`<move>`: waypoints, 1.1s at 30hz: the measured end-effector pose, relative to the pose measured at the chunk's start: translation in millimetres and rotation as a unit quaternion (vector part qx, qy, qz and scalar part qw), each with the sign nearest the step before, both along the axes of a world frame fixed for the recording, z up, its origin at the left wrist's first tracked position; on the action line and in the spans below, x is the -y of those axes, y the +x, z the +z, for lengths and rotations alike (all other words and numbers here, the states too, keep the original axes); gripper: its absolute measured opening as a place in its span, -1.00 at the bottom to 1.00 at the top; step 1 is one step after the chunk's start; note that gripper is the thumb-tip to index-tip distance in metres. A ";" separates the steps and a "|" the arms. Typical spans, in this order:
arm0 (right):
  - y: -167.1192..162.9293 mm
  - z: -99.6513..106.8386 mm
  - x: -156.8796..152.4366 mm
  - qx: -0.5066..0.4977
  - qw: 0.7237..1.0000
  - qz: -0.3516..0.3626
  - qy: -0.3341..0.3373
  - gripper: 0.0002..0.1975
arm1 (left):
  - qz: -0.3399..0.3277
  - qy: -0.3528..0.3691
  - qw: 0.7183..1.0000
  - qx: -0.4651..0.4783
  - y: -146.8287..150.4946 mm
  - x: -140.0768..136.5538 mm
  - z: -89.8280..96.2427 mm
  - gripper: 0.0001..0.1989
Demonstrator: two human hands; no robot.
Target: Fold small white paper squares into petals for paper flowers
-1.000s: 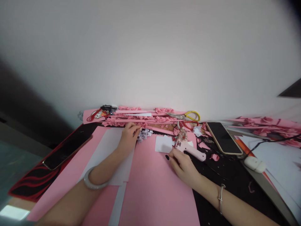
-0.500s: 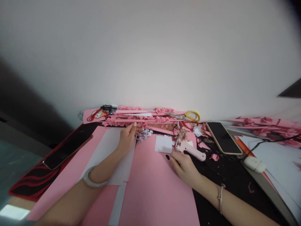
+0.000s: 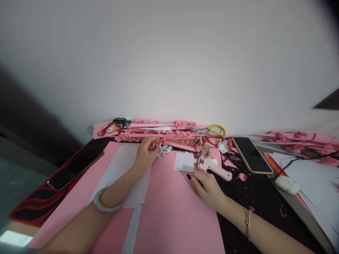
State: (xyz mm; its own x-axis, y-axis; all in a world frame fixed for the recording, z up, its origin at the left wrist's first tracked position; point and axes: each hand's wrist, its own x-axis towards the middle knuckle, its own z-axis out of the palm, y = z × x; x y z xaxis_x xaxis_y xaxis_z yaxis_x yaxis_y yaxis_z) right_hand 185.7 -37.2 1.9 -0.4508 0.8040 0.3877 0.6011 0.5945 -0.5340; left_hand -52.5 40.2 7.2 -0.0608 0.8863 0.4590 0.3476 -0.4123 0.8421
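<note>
My left hand [image 3: 147,152] is at a small heap of white folded-paper flowers [image 3: 165,151], its thumb and bent fingers apart at the heap's left side. Whether a fingertip touches one flower is hard to see. My right hand [image 3: 208,187] rests on the right part of the pink paper sheet [image 3: 174,211], fingers curled in and the dark thumbnail showing; what lies inside the curl is hidden. Just beyond it lies a pale pink glue gun [image 3: 215,169]. A white paper square [image 3: 184,162] sits between both hands. White sheets [image 3: 120,165] lie under my left forearm.
Along the wall run pink paper flower stems [image 3: 159,135], with yellow-handled scissors [image 3: 217,130] on them. A phone [image 3: 251,155] and a white earbud case [image 3: 287,185] lie at right. Another phone [image 3: 75,171] is at left. A black cable [image 3: 291,162] crosses the right side.
My left hand has shifted slightly right, its thumb and fingers changing shape beside the white flowers. The right hand has stayed in place.
</note>
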 end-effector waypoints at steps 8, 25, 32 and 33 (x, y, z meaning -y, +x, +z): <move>0.0 1.2 1.2 0.000 1.000 0.002 0.005 -0.69 | 0.009 0.035 0.999 -0.022 -1.2 -1.7 0.1 -0.76; -0.3 2.6 2.5 -0.057 0.998 -0.023 -0.024 -0.81 | -0.067 0.054 0.996 0.001 -0.5 13.1 13.5 -0.50; -1.4 4.1 3.4 -0.100 0.993 -0.033 -0.047 -0.88 | -0.168 0.156 0.957 -0.177 15.2 33.0 11.0 -0.36; -2.2 5.1 3.7 -0.108 0.992 -0.031 -0.053 -0.87 | -0.178 0.177 0.950 -0.187 18.7 35.5 10.1 -0.45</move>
State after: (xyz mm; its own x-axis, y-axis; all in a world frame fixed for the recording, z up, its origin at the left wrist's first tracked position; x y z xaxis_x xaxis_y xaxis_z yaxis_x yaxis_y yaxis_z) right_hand 183.5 -40.8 7.1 -0.3152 0.8691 0.3812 0.4999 0.4935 -0.7118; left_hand -33.8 4.6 17.2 0.4392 0.6064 0.6629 0.3811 -0.7939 0.4738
